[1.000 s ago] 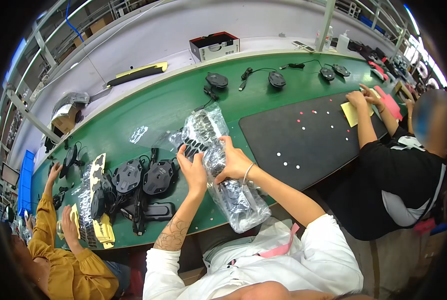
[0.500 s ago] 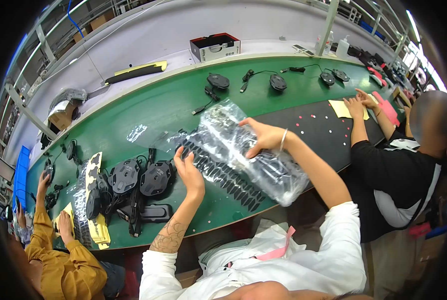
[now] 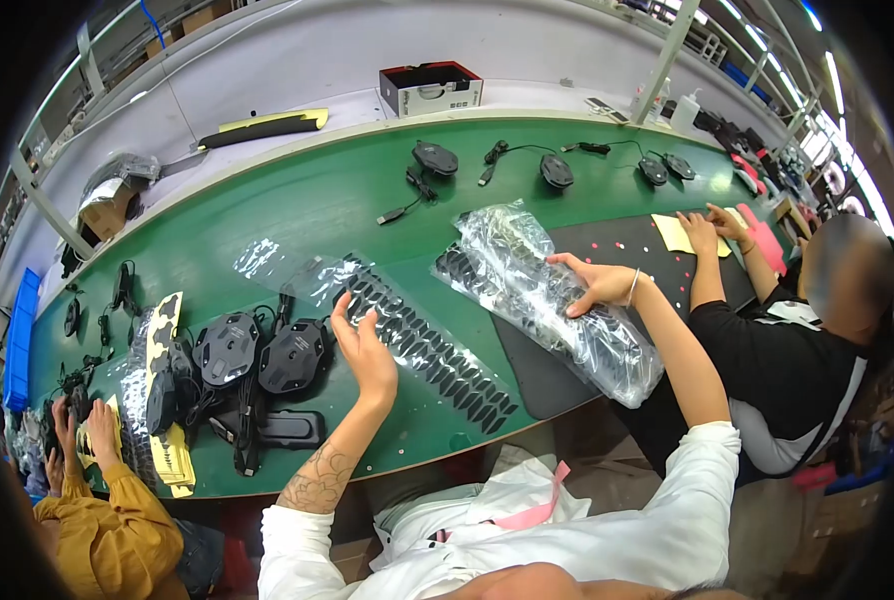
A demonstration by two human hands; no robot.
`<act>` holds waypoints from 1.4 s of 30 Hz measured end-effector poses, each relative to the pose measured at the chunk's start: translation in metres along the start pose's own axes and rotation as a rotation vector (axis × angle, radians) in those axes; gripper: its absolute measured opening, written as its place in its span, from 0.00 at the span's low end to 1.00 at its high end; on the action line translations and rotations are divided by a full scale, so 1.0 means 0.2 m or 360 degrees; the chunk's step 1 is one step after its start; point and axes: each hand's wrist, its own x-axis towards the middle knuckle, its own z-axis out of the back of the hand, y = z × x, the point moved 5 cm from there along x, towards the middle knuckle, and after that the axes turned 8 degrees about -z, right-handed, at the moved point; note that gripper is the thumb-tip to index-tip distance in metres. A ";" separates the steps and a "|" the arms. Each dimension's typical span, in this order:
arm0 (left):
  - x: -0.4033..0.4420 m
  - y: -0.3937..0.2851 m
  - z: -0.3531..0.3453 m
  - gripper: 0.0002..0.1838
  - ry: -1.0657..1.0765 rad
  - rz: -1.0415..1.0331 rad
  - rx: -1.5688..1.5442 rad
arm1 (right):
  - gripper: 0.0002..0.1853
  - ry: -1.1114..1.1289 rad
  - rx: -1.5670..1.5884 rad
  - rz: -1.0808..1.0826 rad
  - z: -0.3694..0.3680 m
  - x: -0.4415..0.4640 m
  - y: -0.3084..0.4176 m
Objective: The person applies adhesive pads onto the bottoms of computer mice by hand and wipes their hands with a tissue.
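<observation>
My right hand (image 3: pixel 604 287) grips a crumpled clear plastic bag (image 3: pixel 512 235), its thumb pressed onto the film. Dark stickers show through the bag, which lies over the edge of a black mat. My left hand (image 3: pixel 367 350) is open, with thumb and fingers apart, at the left side of a clear sheet of black stickers (image 3: pixel 432 350) on the green bench. Whether its fingertips touch the sheet, I cannot tell. Left of that hand lie black computer mice (image 3: pixel 294 355) with bundled cables, beside a small dark oblong case (image 3: pixel 292 428).
Yellow backing sheets (image 3: pixel 174 460) lie left of the mice. Several wired mice (image 3: pixel 434 158) rest along the far side. An open box (image 3: pixel 431 88) stands on the back ledge. A co-worker's hands (image 3: pixel 702 235) are over the black mat (image 3: pixel 539 370); another co-worker's hands (image 3: pixel 100 432) are at left.
My right hand has moved right with the plastic bag, off the sticker sheet, which now shows more fully. My left hand has shifted slightly left and its fingers remain apart.
</observation>
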 end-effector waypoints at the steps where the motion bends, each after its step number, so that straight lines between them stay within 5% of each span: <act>1: 0.00 0.00 0.00 0.23 -0.0003 -0.0007 0.0003 | 0.50 0.0024 0.0027 -0.0042 0.00 0.00 -0.01; 7: 0.01 0.00 0.01 0.23 0.0005 0.0059 0.0019 | 0.48 -0.0214 -0.0240 0.0533 -0.04 0.01 -0.09; 11: 0.06 -0.03 0.03 0.24 -0.0002 -0.0005 -0.0076 | 0.42 -0.1172 -0.1306 0.0882 -0.15 -0.17 0.04; 20: 0.14 -0.12 0.07 0.26 -0.0029 -0.0393 -0.0235 | 0.34 -0.1303 -0.1671 0.0797 -0.54 -0.14 -0.01; 31: 0.14 -0.14 0.07 0.27 -0.0027 -0.0479 -0.0189 | 0.29 -0.1102 -0.1783 0.1049 -0.39 -0.17 -0.21; 42: 0.18 -0.14 0.10 0.26 -0.0021 -0.0449 -0.0203 | 0.29 -0.1065 -0.1456 0.0845 -0.41 -0.26 -0.20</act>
